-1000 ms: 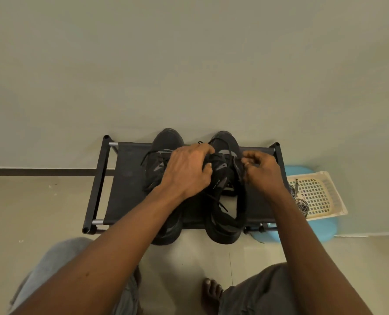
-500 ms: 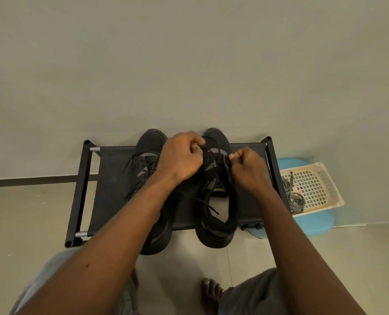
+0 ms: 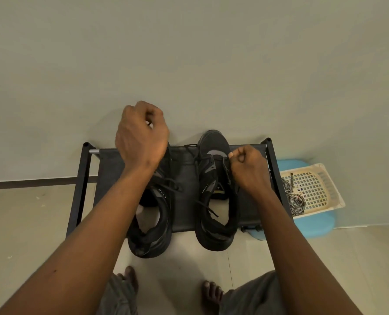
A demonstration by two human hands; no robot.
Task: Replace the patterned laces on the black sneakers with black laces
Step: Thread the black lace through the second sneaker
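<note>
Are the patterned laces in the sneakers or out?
Out. The patterned laces lie bundled in the cream basket; only black lace shows on the right sneaker and left sneaker.

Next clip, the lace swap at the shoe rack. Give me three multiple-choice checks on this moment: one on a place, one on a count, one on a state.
1. Where do the black-and-white patterned laces lie?
A. In the cream perforated plastic basket. B. Threaded in a sneaker. C. On the floor tiles.

2. How many black sneakers stand on the black fabric shoe rack?
A. One. B. Two. C. Three.

3. What is the right hand doing?
A. Resting flat on the rack. B. Pinching a black lace at the right-side sneaker. C. Lifting the basket.

Answers: 1 A, the coiled laces sit in the basket beside the rack. 2 B, a pair stands side by side. 3 B, thumb and forefinger are closed at its eyelets.
</note>
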